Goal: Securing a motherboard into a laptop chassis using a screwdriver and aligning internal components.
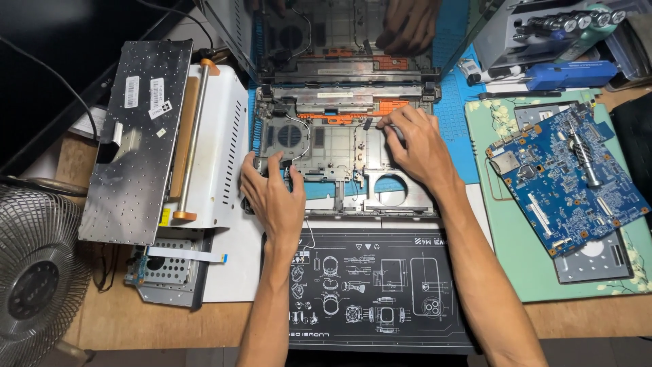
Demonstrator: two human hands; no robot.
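Observation:
An opened laptop base [339, 146] lies in the middle of the bench, stripped to its grey shell, with a round fan [288, 134] at its left and orange tape along the hinge strip. My left hand [272, 190] rests on the shell's front left corner, fingers curled on a small part by the fan. My right hand [414, 143] presses down near the middle of the shell, fingertips pinching something small that I cannot make out. The laptop's glossy screen [353, 30] stands behind and mirrors both hands.
A removed keyboard [136, 143] lies face down on a white box at the left. A blue circuit board [567, 177] with a screwdriver on it sits on a green mat at the right. A black printed mat [370, 285] lies in front. A fan guard [34, 272] stands at the far left.

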